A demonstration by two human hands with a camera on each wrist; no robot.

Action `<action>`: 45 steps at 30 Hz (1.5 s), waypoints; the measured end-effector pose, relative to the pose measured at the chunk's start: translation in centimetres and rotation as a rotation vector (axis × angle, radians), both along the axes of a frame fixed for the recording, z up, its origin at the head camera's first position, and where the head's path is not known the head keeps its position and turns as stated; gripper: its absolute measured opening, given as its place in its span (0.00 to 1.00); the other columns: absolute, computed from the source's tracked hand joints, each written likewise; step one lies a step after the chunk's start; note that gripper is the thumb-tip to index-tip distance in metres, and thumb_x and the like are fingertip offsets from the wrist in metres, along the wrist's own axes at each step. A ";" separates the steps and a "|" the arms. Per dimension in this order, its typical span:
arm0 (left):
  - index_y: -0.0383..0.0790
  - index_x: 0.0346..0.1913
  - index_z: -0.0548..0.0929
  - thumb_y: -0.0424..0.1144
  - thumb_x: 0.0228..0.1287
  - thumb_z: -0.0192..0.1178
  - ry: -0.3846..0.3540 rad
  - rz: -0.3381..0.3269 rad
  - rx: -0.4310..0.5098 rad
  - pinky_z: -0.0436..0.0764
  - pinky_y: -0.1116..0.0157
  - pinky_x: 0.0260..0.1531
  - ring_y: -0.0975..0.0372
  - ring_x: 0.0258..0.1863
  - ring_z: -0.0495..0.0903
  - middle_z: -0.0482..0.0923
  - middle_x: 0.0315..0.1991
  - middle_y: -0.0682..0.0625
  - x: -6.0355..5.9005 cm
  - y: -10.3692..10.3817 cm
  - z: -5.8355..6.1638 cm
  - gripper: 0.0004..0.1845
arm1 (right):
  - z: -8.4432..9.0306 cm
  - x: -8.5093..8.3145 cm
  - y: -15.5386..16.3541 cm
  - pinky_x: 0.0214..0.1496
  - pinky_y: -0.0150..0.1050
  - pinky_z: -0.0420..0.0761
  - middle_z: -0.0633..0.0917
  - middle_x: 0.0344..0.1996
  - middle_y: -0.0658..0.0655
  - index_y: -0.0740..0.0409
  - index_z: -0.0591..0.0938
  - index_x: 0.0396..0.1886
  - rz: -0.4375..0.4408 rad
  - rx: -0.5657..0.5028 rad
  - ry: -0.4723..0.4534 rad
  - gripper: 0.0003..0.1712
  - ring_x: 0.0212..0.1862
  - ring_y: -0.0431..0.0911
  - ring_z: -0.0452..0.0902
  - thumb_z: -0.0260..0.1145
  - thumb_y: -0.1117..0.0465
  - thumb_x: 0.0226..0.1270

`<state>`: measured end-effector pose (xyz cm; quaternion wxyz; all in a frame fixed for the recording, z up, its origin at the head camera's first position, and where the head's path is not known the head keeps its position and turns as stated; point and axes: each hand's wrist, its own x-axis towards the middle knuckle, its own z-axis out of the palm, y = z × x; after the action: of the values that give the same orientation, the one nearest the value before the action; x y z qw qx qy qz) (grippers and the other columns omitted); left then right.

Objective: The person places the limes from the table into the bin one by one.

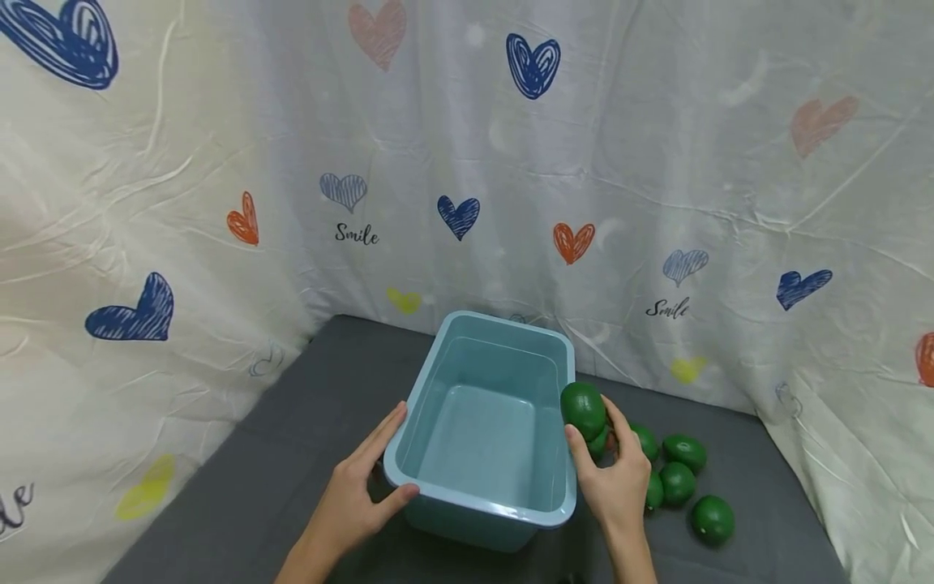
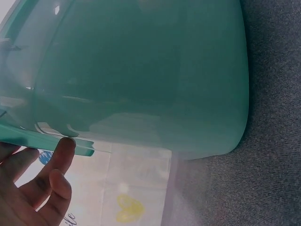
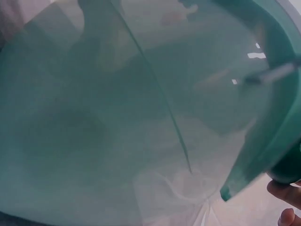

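Heart-print sheet (image 1: 657, 162) behind a grey table (image 1: 306, 422), one hand on a bin, one holding fruit.

The left hand (image 1: 357, 495) lies against the near left corner of the light blue bin (image 1: 438, 373), fingers fairly straight along the outer wall and thumb hooked over the rim, apparently to steady it; the left wrist view shows fingertips (image 2: 63, 146) at the rim's lip. The right hand (image 1: 616, 478) is curled round a green avocado (image 1: 582, 408), lifted level with the bin's right rim, just beside it. Five or so other avocados (image 1: 684, 450) lie loose on the table just beyond and right of that hand, within easy reach. The bin's inside, between the two hands, holds nothing visible.
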<state>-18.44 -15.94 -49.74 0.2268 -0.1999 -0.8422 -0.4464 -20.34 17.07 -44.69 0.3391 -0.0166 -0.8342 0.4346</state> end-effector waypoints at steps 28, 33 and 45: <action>0.56 0.84 0.64 0.43 0.61 0.77 -0.055 0.018 0.017 0.81 0.65 0.32 0.67 0.57 0.77 0.64 0.82 0.55 0.4 0.1 -0.3 0.49 | -0.1 0.0 -0.9 0.30 0.33 0.67 0.89 0.56 0.51 0.54 0.78 0.74 0.127 0.022 -0.067 0.38 0.36 0.40 0.67 0.80 0.54 0.65; 0.55 0.84 0.64 0.45 0.63 0.76 -0.028 0.014 0.016 0.80 0.66 0.32 0.68 0.55 0.76 0.64 0.82 0.55 0.3 0.1 -0.3 0.48 | -0.3 0.2 -0.3 0.28 0.32 0.68 0.89 0.56 0.53 0.55 0.79 0.73 0.107 0.013 -0.068 0.39 0.36 0.39 0.67 0.81 0.54 0.64; 0.55 0.84 0.64 0.45 0.62 0.76 -0.019 0.009 0.028 0.81 0.65 0.32 0.67 0.57 0.76 0.65 0.82 0.54 -0.1 0.1 -0.1 0.49 | -0.5 0.7 2.4 0.33 0.33 0.70 0.89 0.58 0.55 0.54 0.78 0.74 0.002 0.017 -0.116 0.36 0.38 0.40 0.71 0.77 0.53 0.69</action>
<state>-18.54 -15.79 -49.86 0.2234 -0.1888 -0.8389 -0.4590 -19.66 19.46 -45.18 0.2898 -0.0382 -0.8562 0.4261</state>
